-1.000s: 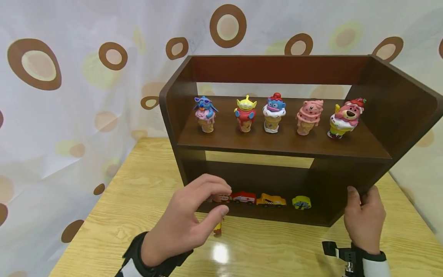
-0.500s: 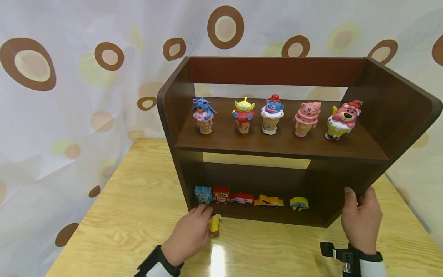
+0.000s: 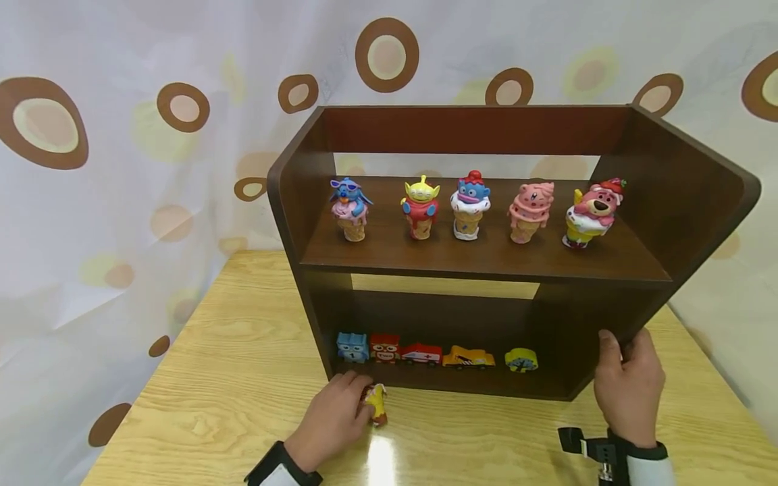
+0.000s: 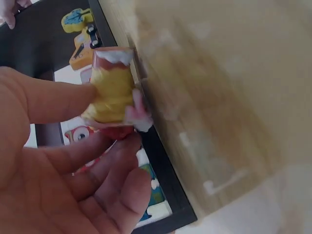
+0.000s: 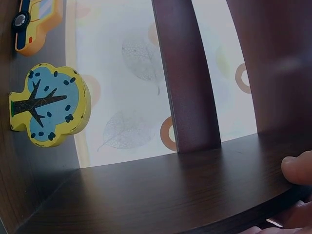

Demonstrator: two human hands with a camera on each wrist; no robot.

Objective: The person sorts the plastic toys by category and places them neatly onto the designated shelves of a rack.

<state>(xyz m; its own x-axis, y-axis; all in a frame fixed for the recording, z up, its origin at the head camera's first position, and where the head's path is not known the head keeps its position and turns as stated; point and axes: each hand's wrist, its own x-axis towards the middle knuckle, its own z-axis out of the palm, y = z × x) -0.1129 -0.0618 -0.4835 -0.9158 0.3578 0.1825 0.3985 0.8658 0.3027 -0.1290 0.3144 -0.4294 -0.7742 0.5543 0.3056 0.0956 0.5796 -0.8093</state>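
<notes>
In front of the shelf, my left hand (image 3: 334,417) pinches a small yellow toy figure (image 4: 112,87) between thumb and fingers. The figure has a brown end with white on it and a pink and white bit at the other end. It appears tilted beside the shelf's lower front edge in the head view (image 3: 377,405). My right hand (image 3: 629,391) grips the right side panel of the dark brown two-tier shelf (image 3: 486,270), thumb on the near face. The fingers behind the panel are mostly hidden.
Several ice-cream-cone figurines, including a pink one (image 3: 531,212), stand on the upper tier. Below sit a blue owl block (image 3: 352,347), a red owl block (image 3: 385,348), a red ambulance (image 3: 422,354), a yellow truck (image 3: 468,357) and a tree block (image 5: 53,105). A wooden table (image 3: 200,378) supports the shelf.
My left hand has come down from in front of the lower tier to the yellow toy figure and taken hold of it, tilting it slightly. My right hand keeps its grip on the shelf.
</notes>
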